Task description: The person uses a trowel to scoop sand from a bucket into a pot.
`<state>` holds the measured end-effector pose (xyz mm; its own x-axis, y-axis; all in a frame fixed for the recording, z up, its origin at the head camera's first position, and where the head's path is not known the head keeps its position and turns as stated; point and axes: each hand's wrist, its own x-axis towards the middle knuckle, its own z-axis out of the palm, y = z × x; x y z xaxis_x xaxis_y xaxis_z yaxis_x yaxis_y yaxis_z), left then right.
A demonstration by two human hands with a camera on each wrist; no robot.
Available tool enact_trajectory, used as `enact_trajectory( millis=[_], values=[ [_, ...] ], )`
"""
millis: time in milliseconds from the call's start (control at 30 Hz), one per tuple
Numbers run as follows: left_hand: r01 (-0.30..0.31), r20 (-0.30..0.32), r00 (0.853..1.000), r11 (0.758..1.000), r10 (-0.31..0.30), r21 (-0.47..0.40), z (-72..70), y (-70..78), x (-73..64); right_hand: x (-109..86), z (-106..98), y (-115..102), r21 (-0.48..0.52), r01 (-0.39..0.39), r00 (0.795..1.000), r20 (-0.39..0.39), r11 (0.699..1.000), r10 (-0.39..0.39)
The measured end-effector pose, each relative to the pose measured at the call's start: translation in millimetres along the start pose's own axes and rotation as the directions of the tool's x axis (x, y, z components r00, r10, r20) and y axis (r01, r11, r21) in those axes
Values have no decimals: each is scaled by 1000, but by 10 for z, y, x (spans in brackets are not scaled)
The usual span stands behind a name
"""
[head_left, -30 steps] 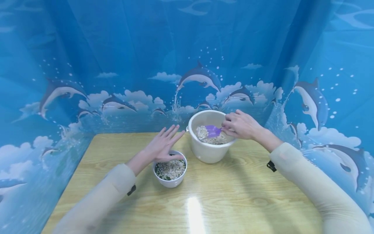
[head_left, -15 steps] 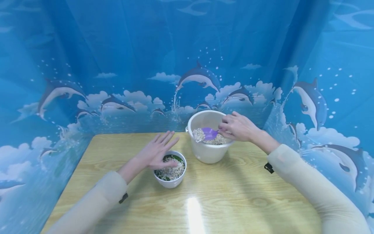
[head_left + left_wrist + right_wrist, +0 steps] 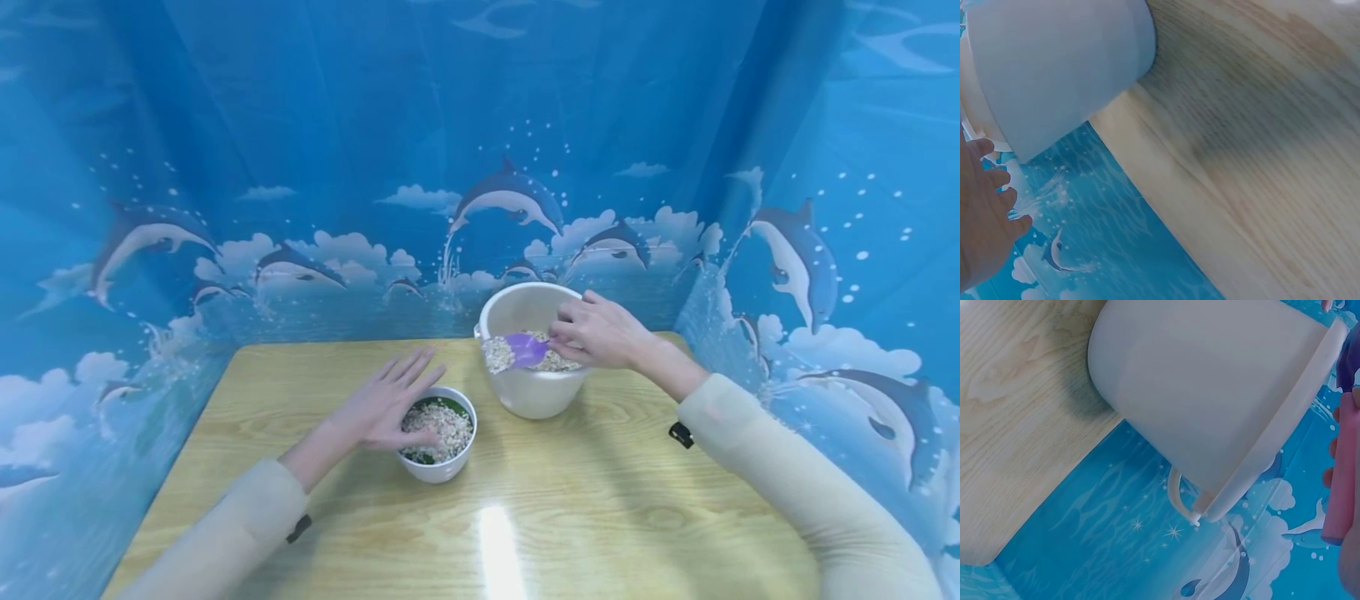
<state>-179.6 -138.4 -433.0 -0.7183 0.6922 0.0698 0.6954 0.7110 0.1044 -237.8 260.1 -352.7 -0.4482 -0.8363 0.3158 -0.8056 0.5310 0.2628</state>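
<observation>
My right hand (image 3: 596, 332) grips a small hand shovel (image 3: 528, 350) with a purple blade; its pink handle (image 3: 1342, 469) shows in the right wrist view. Pale gravel-like grains (image 3: 498, 355) heap on the blade, which is over the left rim of a white bucket (image 3: 534, 396). More grains lie inside this bucket. My left hand (image 3: 375, 410) spreads flat, fingers straight, above the left side of a white bowl (image 3: 437, 473). Its thumb overlaps the bowl's pale grains (image 3: 450, 429), with green showing around them. The left wrist view catches the left fingers (image 3: 1007, 199) at its edge.
The wooden table (image 3: 600, 508) bears both vessels, the bucket near its back edge and the bowl to the front left of it. A blue dolphin-print curtain (image 3: 420, 125) hangs behind and at both sides. A loop handle (image 3: 1177, 494) hangs at the bucket's rim.
The shovel with its grains has moved left, from inside the bucket to over its left rim. My left hand has drawn back left and nearer, uncovering more of the bowl.
</observation>
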Motion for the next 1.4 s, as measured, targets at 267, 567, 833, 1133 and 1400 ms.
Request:
enact_trajectory(
  millis=[267,567,833,1133,1400],
  values=[
    [0,-28,1000,1000,0,6,75,-66,-147,44,21,-84,-3,15,1000,6,1000,-15],
    [-8,-42,999,1000,9,17,126,-104,-281,105,28,-188,2,36,999,-17,999,-36],
    [-16,-53,998,1000,16,15,165,-135,-345,173,57,-290,-44,90,994,-53,995,-92],
    [-14,-54,998,1000,15,23,187,-140,-363,217,121,-380,-79,124,987,-96,989,-131],
    [-15,-55,998,1000,16,12,238,-167,-373,258,155,-461,-98,131,986,-86,986,-140]
  ],
)
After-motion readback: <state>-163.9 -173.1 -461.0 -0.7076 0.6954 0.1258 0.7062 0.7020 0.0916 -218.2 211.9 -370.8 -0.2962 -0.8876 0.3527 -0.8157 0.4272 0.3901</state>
